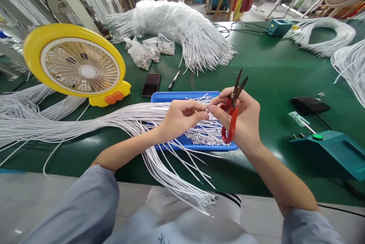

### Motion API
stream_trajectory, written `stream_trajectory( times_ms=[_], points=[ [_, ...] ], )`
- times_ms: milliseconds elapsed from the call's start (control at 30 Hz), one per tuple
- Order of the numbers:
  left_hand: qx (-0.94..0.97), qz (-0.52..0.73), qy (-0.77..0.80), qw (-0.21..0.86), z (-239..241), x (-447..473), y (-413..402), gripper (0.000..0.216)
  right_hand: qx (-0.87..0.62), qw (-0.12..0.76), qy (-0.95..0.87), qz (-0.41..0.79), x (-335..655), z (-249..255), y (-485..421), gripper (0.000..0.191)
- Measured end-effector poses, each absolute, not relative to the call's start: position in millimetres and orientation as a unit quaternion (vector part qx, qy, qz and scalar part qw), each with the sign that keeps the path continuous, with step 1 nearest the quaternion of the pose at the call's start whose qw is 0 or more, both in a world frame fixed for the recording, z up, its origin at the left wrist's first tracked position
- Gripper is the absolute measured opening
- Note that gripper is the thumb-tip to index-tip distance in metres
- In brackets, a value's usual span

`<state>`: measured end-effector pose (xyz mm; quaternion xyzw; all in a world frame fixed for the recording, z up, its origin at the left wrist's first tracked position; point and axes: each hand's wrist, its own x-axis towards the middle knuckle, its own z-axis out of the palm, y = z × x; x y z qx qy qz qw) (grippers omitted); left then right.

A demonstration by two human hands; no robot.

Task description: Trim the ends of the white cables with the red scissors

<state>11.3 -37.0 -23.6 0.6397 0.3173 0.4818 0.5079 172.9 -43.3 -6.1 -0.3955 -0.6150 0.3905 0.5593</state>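
My left hand pinches a thin white wire from the bundle of white wires that lies across the table and hangs over its front edge. My right hand holds red-handled snips, blades pointing up, and its thumb and forefinger meet the left fingertips at the wire's end. Both hands hover over a blue tray with several small metal terminals and wire ends in it.
A yellow desk fan stands at the left. Behind the tray lie a phone, a pen, bags of terminals and a large wire bundle. A teal device and black box sit right.
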Motion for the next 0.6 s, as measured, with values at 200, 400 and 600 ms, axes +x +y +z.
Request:
stream_trajectory(
  times_ms=[200, 400, 600],
  points=[
    [0.654, 0.516, 0.325, 0.449, -26, 14, -35, 0.023, -0.380, 0.558, -0.635, 0.376, 173, -8, -42, 0.027],
    [0.577, 0.530, 0.357, 0.508, -16, 4, -27, 0.031, -0.420, 0.529, -0.684, 0.278, 179, -13, -36, 0.022],
    [0.490, 0.525, 0.354, 0.599, -10, -3, -20, 0.032, -0.438, 0.455, -0.759, 0.160, 189, -17, -25, 0.035]
  ],
)
